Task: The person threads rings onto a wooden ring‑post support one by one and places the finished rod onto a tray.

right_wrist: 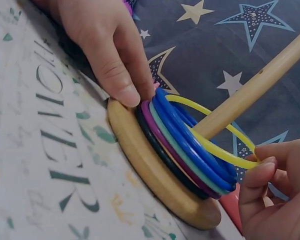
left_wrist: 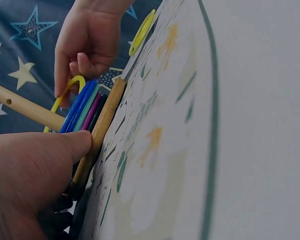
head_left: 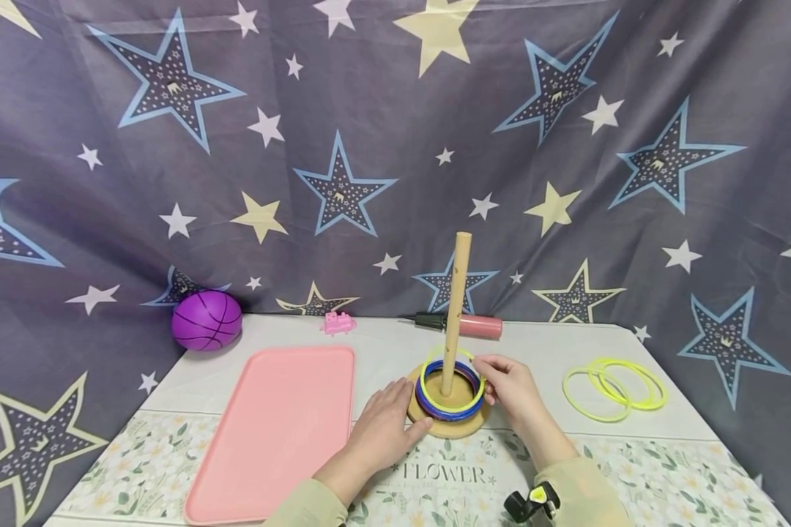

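A wooden pole (head_left: 458, 307) rises from a round wooden base (right_wrist: 155, 175). Around its foot lies a stack of rings: a dark one, a purple ring (right_wrist: 157, 140), a light green ring (right_wrist: 170, 150) and blue rings (right_wrist: 190, 155) on top. My right hand (head_left: 514, 388) pinches a yellow ring (right_wrist: 220, 156) between thumb and forefinger at its right side. That ring encircles the pole and sits tilted over the blue ones. My left hand (head_left: 385, 424) rests against the base's left side, fingers extended, thumb (left_wrist: 80, 144) at its front edge.
Several yellow rings (head_left: 611, 386) lie overlapping on the right of the table. To the left is a pink tray (head_left: 277, 424). Along the back are a purple ball (head_left: 207, 320), a small pink toy (head_left: 338, 323) and a red-and-black hand pump (head_left: 481, 326). Star-patterned cloth hangs behind.
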{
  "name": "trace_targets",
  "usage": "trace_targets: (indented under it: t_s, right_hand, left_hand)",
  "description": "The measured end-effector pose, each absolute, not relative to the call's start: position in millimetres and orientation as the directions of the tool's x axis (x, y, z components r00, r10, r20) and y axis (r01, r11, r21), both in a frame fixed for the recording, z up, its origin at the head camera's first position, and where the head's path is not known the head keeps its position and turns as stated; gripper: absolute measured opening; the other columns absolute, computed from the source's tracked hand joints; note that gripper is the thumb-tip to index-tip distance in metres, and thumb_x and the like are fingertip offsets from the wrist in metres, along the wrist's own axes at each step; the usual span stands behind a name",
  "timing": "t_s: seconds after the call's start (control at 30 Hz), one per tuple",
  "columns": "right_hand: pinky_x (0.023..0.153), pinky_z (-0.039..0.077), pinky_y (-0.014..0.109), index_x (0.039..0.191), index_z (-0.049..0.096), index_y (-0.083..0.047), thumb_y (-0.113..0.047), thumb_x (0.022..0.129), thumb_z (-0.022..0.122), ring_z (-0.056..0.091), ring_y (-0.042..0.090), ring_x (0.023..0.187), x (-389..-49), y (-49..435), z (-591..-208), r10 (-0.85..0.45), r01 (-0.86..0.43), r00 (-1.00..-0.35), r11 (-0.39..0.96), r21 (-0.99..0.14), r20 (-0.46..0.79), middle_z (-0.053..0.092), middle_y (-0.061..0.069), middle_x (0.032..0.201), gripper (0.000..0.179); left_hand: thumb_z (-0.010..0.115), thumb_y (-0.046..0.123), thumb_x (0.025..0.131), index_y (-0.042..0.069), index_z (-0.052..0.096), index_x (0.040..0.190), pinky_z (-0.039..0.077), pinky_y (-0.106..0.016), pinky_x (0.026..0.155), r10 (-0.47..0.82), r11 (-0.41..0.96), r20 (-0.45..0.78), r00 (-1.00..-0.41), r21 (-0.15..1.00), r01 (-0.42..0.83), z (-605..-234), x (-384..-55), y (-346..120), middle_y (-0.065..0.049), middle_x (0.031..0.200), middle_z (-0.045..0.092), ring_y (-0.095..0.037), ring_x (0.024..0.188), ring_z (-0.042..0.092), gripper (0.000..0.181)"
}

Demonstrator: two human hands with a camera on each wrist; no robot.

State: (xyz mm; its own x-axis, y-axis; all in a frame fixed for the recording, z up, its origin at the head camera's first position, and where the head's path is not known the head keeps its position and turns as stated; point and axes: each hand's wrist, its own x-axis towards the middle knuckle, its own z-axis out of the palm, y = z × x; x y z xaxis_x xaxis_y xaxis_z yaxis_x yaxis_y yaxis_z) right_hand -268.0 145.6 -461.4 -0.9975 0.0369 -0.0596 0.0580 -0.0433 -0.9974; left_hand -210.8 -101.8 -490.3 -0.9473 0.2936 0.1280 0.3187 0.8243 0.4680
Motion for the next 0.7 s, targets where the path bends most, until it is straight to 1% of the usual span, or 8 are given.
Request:
trace_targets:
  t_s: [0.27,0.7]
  right_hand:
    - [0.047,0.043,0.019,0.13,0.074,0.008,-0.015,0.107,0.075,0.048,0.007,0.053,-266.8,146.1,-468.5,0.044,0.057,-0.998,0.051,-0.997,-0.055,0.06,0.002,0.074,0.033]
    - [0.047,0.043,0.021,0.123,0.075,0.008,-0.014,0.106,0.076,0.049,0.009,0.055,-266.6,146.9,-475.6,0.049,0.05,-0.998,0.113,-0.992,-0.045,0.06,0.003,0.076,0.028]
  left_hand:
    - [0.067,0.052,0.109,-0.006,0.043,0.165,0.026,-0.059,0.133,0.291,0.826,0.116,-0.95,0.471,0.311,-490.8,-211.8,-102.7,-0.024,0.172,0.04,-0.042,0.161,0.035,0.085]
    - [0.07,0.049,0.107,-0.007,0.044,0.164,0.026,-0.059,0.133,0.284,0.819,0.127,-0.95,0.484,0.309,-490.1,-210.7,-101.1,-0.025,0.171,0.042,-0.043,0.161,0.037,0.084]
